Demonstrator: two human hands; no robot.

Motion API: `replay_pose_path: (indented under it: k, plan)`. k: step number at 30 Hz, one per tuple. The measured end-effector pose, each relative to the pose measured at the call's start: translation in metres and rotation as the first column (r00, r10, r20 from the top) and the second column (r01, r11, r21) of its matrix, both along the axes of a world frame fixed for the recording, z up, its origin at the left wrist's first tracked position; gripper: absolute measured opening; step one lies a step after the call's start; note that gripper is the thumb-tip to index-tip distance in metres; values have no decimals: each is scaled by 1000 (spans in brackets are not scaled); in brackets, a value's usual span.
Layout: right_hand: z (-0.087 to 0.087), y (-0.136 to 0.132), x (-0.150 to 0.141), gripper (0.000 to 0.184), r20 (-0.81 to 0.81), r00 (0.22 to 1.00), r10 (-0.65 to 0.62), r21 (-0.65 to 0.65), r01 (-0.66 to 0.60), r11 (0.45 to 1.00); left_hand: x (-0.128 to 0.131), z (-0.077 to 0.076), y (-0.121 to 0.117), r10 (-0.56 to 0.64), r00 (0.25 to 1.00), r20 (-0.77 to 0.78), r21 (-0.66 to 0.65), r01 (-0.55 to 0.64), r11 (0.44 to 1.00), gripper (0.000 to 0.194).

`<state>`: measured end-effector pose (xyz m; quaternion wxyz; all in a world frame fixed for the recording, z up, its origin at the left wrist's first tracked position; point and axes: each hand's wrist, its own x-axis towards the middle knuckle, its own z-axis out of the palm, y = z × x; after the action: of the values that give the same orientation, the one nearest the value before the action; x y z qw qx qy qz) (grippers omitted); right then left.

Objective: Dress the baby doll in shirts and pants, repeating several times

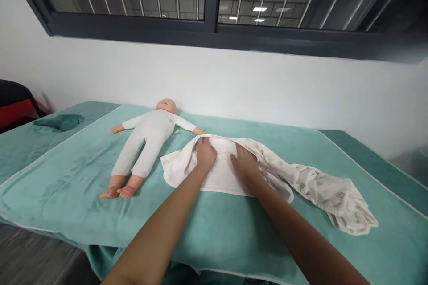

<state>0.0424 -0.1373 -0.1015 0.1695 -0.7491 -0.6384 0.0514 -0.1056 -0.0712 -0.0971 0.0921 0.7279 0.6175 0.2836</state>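
Note:
A white baby cloth (220, 178) with a small print on its outer side lies partly spread, its plain inner side up in the middle. My left hand (205, 153) is closed on its far folded edge, the fingers partly hidden in the fabric. Close by on the right, my right hand (245, 160) grips the same cloth near the patterned fold, thumb on the plain side. The rest of the cloth trails off rightward in a bunched, printed heap. To the left, a baby doll (155, 127) in a white bodysuit lies on its back, one hand near the cloth's edge.
A green velvety cover (67, 178) spreads over the bed, with darker green side bands. Behind it rises a white wall (234, 84) below a dark-framed window (210, 31) with bars. A red and black object (16, 111) stands at the far left.

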Motion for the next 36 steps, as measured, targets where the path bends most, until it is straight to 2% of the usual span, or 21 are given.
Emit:
replay_pose_path:
  k: [4,6,10,13,17,22,29,36]
  plan:
    - [-2,20,9,57,-41,988,-151,-106,146,984,17,-8,13,31,999,12,0,-31,1000,48]
    - [-3,28,11,56,-37,982,-187,-118,181,976,22,-13,16,-23,1000,-8,18,23,1000,52]
    - [-7,40,13,54,-25,962,-271,-105,267,958,22,-20,28,-198,976,-94,54,203,978,61]
    - [-9,47,16,55,-18,955,-296,-123,292,948,18,-23,37,-214,968,-130,16,218,976,60]
    - [-10,54,16,56,0,959,-285,-146,282,948,17,-25,42,-207,966,-154,-27,206,978,58]
    - [-9,59,13,56,32,966,-257,-148,258,955,19,-22,35,-200,966,-164,-57,193,980,61]
    - [-16,50,13,60,45,979,-200,-143,204,968,11,-22,10,-173,962,-210,-145,144,979,66]
    - [-24,30,15,64,113,990,-82,-97,93,991,4,-22,-14,-174,951,-256,-174,132,976,67]
